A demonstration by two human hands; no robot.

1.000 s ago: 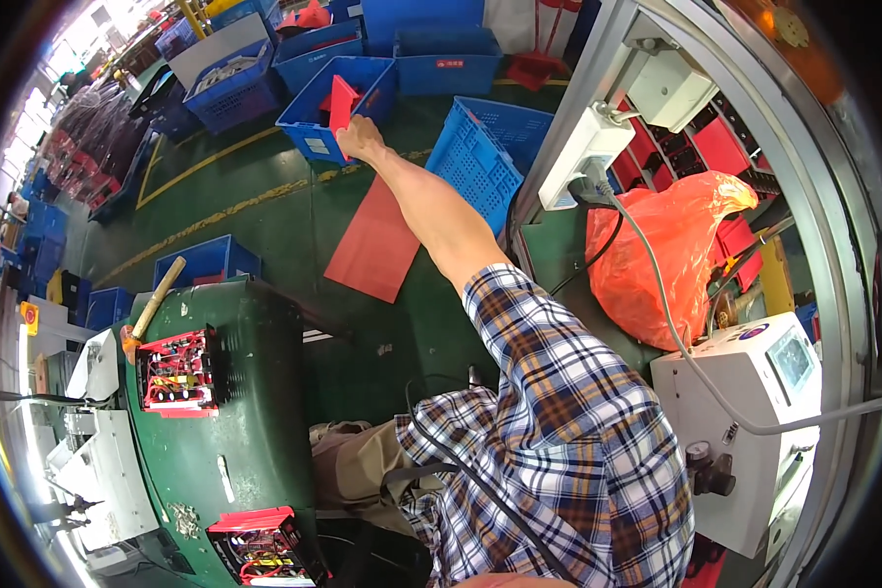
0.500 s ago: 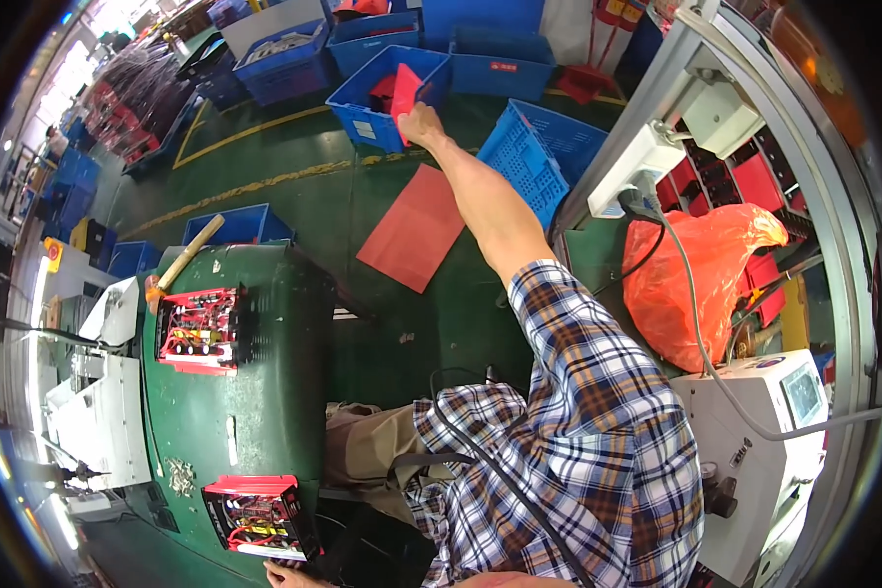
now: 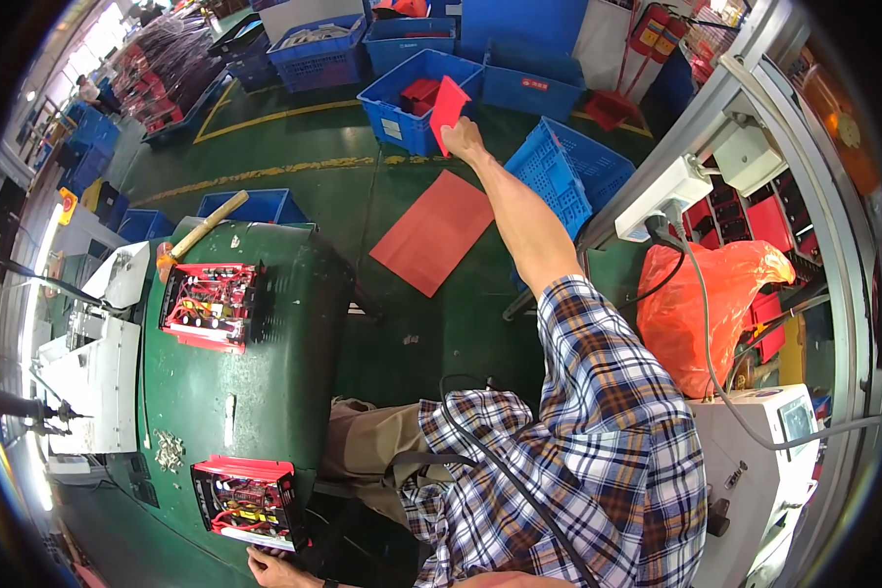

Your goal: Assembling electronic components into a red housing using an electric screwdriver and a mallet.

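Observation:
My right arm reaches far out over the floor. Its hand [image 3: 464,137] grips a flat red panel [image 3: 448,110] by its near edge. That panel stands tilted at the front right of a blue bin [image 3: 387,101], where more red parts [image 3: 420,96] lie. Down at the lower left, my left hand [image 3: 277,568] has its fingers bent together beside the edge of an opened red-and-black electronic unit [image 3: 248,502]; what they pinch, if anything, is hidden. A similar opened unit [image 3: 211,307] lies farther up the green bench [image 3: 289,392].
A hammer [image 3: 203,231] and small light pieces [image 3: 170,451] lie on the bench. A red sheet [image 3: 435,233] is on the floor near a blue perforated crate [image 3: 549,176]. An orange plastic bag [image 3: 691,314], a metal post and a white machine [image 3: 755,470] stand at the right.
The view has shifted. My right hand and the red panel have moved slightly right and nearer relative to the blue bin. My left hand stays beside the lower unit.

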